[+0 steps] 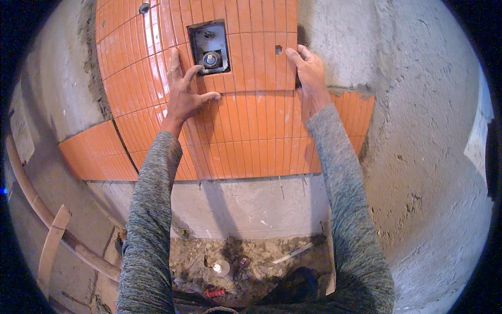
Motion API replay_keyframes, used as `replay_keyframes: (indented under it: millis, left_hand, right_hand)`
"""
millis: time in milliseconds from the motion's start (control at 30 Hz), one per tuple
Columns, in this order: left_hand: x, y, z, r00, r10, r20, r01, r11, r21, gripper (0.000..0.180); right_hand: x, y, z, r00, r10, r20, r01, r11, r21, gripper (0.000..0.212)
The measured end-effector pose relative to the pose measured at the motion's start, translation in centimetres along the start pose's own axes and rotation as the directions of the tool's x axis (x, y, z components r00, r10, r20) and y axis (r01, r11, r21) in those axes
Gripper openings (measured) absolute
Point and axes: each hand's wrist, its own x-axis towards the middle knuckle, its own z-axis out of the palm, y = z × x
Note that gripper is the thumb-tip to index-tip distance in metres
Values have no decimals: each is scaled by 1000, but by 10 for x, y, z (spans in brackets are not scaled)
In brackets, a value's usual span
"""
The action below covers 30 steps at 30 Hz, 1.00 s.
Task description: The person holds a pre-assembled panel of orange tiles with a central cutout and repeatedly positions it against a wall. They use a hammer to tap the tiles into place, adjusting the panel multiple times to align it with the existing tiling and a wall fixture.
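A glossy orange wall tile, scored with narrow upright grooves, sits on the wall above another row of orange tiles. Its rectangular cutout frames a recessed metal box with a round fitting inside; a small hole is near its right side. My left hand lies spread on the tiles, fingers beside the cutout's lower left corner and thumb near the joint below. At the tile's right edge, my right hand has its thumb on the face and its fingers around the edge, partly hidden.
Rough grey plaster covers the wall to the right. Below the tiles are a bare wall strip and a dirt floor with debris, including a white-tipped object. A curved pipe and a board are at lower left.
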Motion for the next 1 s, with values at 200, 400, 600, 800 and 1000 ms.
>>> replay_keyframes:
  millis: [200, 400, 600, 800, 1000]
  left_hand:
    - [1, -1, 1, 1000, 2, 10, -2, 1000, 17, 71]
    - [-2, 5, 3, 1000, 15, -13, -14, 1000, 8, 66]
    - [-3, -2, -3, 1000, 25, 8, -26, 998, 52, 66]
    - [-3, 2, 5, 999, 32, -8, -32, 999, 41, 66]
    - [-2, 5, 2, 1000, 8, 5, -9, 997, 76, 66]
  right_hand:
    - [10, 8, -10, 984, -157, 82, 166, 979, -115, 36]
    - [8, 0, -12, 985, -123, 122, 150, 958, -244, 31]
    - [5, 3, 0, 988, -120, 99, 126, 990, -57, 40]
    - [18, 21, -13, 983, -167, 76, 176, 974, -139, 42]
    - [17, 17, -15, 981, -160, 107, 178, 965, -193, 47]
